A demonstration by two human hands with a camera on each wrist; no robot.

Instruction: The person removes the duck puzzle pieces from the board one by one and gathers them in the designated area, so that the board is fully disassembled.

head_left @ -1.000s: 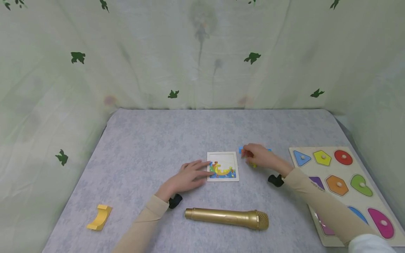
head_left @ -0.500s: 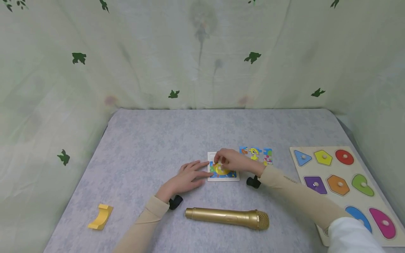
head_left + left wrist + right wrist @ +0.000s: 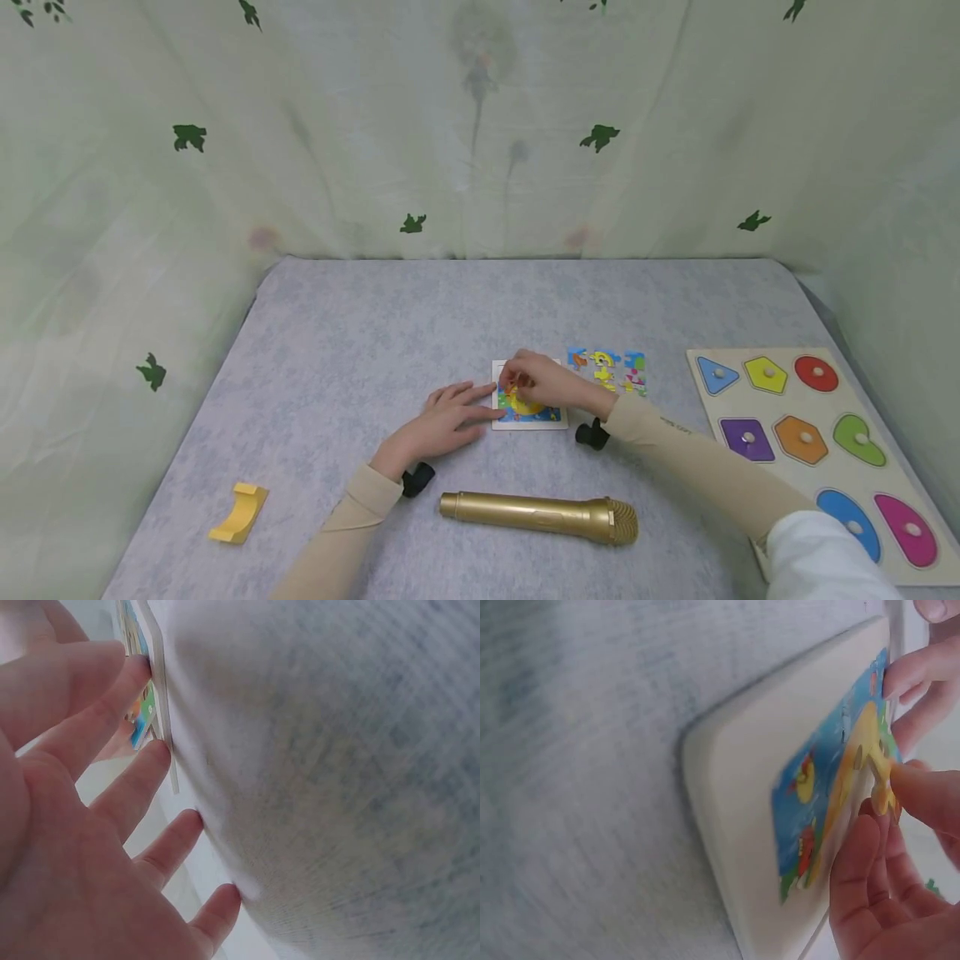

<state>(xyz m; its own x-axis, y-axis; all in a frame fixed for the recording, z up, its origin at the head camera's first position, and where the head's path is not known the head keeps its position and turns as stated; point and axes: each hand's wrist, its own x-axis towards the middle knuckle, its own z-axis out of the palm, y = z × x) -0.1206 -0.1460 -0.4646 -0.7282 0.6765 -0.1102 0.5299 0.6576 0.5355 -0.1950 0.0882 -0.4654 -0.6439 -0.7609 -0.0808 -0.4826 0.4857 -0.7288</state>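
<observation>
A small jigsaw puzzle in a white frame (image 3: 529, 426) lies mid-table, its lower part filled with a yellow, blue and green picture. My left hand (image 3: 447, 423) rests flat with fingers spread, two fingertips on the frame's left edge; in the left wrist view the other fingertips touch the cloth. Over the puzzle, my right hand (image 3: 551, 382) pinches a yellow puzzle piece (image 3: 883, 796) between thumb and fingers, close to the filled part. Several loose puzzle pieces (image 3: 604, 358) lie just right of the frame. The right hand hides much of the puzzle in the head view.
A gold microphone (image 3: 536, 515) lies in front of the puzzle. At the right stands a large shape board (image 3: 731, 350) with colored knobbed shapes, partly under the right sleeve. A yellow curved block (image 3: 240, 513) lies at the left front. Fabric walls close the back and sides.
My right hand has moved left from the loose pieces to above the puzzle, then slightly further left, uncovering those pieces. The left hand has stayed at the frame's edge.
</observation>
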